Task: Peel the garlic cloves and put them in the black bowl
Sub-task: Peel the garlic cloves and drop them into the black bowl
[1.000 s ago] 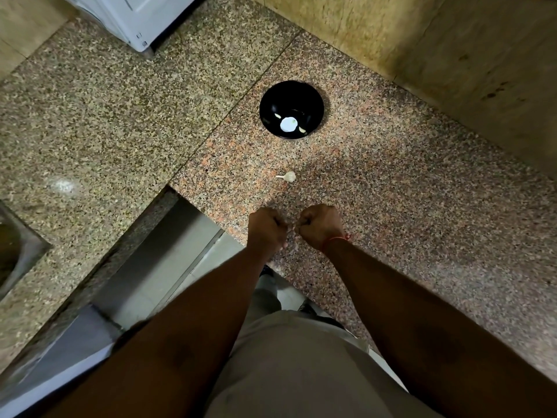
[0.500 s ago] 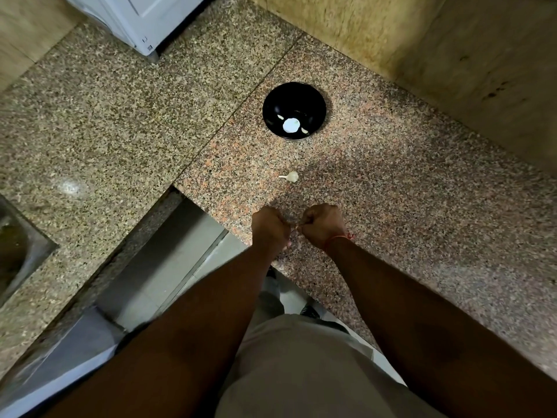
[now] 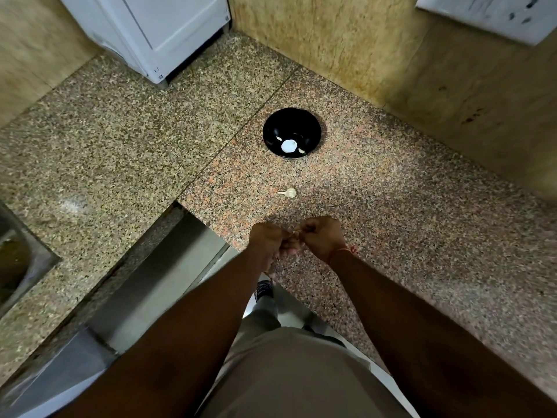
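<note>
The black bowl (image 3: 275,125) stands on the granite counter near the back wall, with two pale peeled cloves (image 3: 301,151) in its bottom beside a bright glare spot. A garlic piece with a short stem (image 3: 288,192) lies on the counter between the bowl and my hands. My left hand (image 3: 266,240) and my right hand (image 3: 323,236) meet fingertip to fingertip just over the counter's front edge. Their fingers are curled and pinch a small garlic clove (image 3: 294,235), which they mostly hide.
A white appliance (image 3: 156,34) stands at the back left. A steel sink (image 3: 15,260) is set in the counter at the far left. The counter is L-shaped, with an open gap (image 3: 168,267) down to the floor on the left of my arms. Walls close the back and right.
My two hands have come together until the fingers touch. The view has tilted up, so more of the appliance and wall shows. Bowl and loose garlic have not moved.
</note>
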